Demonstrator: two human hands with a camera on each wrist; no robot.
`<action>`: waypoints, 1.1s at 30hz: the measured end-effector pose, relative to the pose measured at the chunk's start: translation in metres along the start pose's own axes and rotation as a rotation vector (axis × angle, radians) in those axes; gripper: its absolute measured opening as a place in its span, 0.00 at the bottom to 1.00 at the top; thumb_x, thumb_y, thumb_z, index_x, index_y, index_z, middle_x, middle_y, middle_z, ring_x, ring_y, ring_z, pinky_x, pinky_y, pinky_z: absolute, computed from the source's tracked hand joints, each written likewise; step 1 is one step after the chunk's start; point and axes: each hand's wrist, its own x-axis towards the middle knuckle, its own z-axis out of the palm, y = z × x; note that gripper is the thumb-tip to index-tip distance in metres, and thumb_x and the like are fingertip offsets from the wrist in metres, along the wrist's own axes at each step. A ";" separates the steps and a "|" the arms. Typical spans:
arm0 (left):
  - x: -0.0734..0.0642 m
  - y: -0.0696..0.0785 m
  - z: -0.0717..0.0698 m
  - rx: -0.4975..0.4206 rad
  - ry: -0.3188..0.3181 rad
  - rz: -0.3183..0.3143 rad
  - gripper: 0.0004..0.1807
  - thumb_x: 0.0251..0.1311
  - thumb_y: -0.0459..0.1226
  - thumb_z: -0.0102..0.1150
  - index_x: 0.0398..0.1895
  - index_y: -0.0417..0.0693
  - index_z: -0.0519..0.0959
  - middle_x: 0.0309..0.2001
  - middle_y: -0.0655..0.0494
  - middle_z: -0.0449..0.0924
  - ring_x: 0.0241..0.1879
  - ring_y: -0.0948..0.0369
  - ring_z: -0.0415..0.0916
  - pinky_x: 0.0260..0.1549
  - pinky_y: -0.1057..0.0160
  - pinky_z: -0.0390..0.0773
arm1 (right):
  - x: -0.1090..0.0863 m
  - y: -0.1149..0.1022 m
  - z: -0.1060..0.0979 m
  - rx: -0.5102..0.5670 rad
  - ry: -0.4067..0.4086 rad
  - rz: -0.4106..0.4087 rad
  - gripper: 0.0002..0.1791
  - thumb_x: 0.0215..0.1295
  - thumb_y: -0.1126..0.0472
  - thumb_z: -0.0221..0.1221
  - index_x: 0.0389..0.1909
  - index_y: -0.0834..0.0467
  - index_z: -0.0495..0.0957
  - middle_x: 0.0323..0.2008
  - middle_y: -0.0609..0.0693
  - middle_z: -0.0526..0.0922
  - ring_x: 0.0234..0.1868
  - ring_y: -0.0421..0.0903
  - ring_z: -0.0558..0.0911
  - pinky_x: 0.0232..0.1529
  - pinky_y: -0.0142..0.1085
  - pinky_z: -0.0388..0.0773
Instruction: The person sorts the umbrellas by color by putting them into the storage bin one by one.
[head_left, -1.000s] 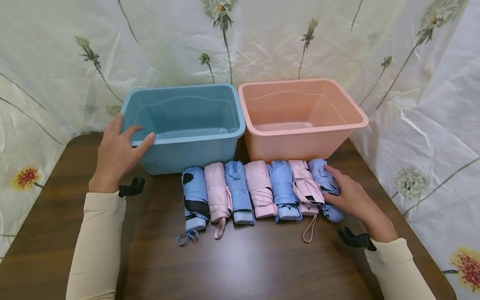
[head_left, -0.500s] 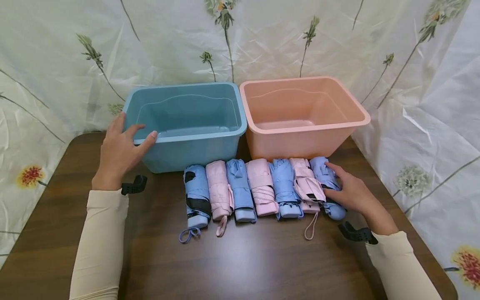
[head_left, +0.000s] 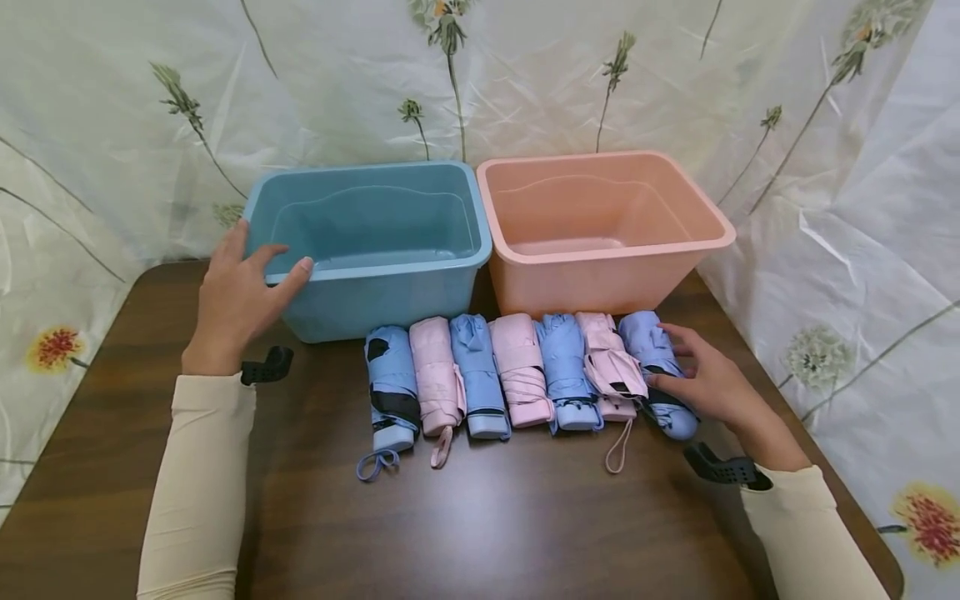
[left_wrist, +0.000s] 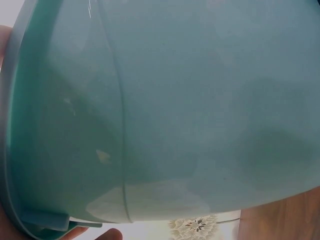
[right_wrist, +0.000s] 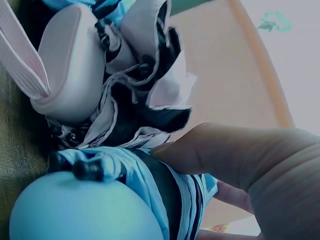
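Note:
In the head view, a row of folded umbrellas, blue and pink in turn, lies in front of two bins. At the row's right end my right hand (head_left: 708, 379) grips a blue folded umbrella (head_left: 652, 354). Its thumb is on the near side and its fingers on the far side, as the right wrist view shows around the blue cover and rounded handle (right_wrist: 82, 207). Beside it lies a pink umbrella (head_left: 611, 362) with a wrist loop. My left hand (head_left: 236, 296) holds the front left corner of the blue bin (head_left: 367, 304); the left wrist view shows mostly the bin's wall (left_wrist: 200, 100).
A peach bin (head_left: 585, 287) stands against the blue bin's right side. Other umbrellas include a pink one (head_left: 521, 367), and a blue one (head_left: 393, 387) at the row's left end. A flowered cloth (head_left: 337, 83) hangs behind the brown table (head_left: 450, 542).
The rightmost blue umbrella's handle end has shifted a little right, away from the pink umbrella, with my right hand on it. My left hand stays at the blue bin's corner.

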 end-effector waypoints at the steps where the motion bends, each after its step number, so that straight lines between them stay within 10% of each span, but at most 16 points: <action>1: 0.000 0.000 0.000 -0.001 0.001 0.001 0.38 0.63 0.63 0.44 0.57 0.41 0.77 0.75 0.40 0.46 0.73 0.41 0.42 0.59 0.28 0.51 | -0.002 -0.001 -0.001 0.009 0.010 -0.005 0.48 0.60 0.49 0.66 0.75 0.55 0.50 0.64 0.72 0.63 0.58 0.71 0.70 0.50 0.63 0.72; 8: -0.004 -0.001 0.001 0.008 -0.019 -0.012 0.38 0.62 0.64 0.45 0.58 0.42 0.77 0.75 0.40 0.45 0.73 0.41 0.42 0.57 0.27 0.53 | -0.019 -0.012 -0.012 0.117 0.066 -0.064 0.48 0.59 0.54 0.67 0.75 0.53 0.50 0.62 0.72 0.64 0.53 0.72 0.74 0.51 0.63 0.69; 17: -0.001 0.001 -0.002 0.007 -0.001 -0.004 0.38 0.62 0.64 0.45 0.57 0.41 0.77 0.75 0.40 0.45 0.73 0.41 0.42 0.58 0.28 0.53 | -0.033 -0.049 -0.028 0.209 0.122 -0.132 0.45 0.58 0.58 0.68 0.73 0.46 0.54 0.60 0.64 0.68 0.48 0.52 0.81 0.39 0.22 0.73; 22: -0.001 0.002 -0.001 0.008 -0.008 0.000 0.38 0.62 0.64 0.46 0.57 0.42 0.78 0.75 0.40 0.45 0.73 0.40 0.42 0.57 0.27 0.54 | -0.040 -0.069 -0.036 0.272 0.115 -0.152 0.44 0.58 0.62 0.68 0.72 0.45 0.56 0.60 0.59 0.69 0.44 0.34 0.80 0.40 0.23 0.75; 33: 0.000 0.002 -0.003 0.019 -0.014 -0.003 0.39 0.62 0.65 0.45 0.57 0.42 0.77 0.75 0.40 0.45 0.74 0.41 0.41 0.57 0.27 0.54 | -0.027 -0.121 -0.043 0.350 0.110 -0.292 0.41 0.57 0.67 0.67 0.70 0.47 0.59 0.57 0.54 0.73 0.44 0.43 0.82 0.40 0.29 0.78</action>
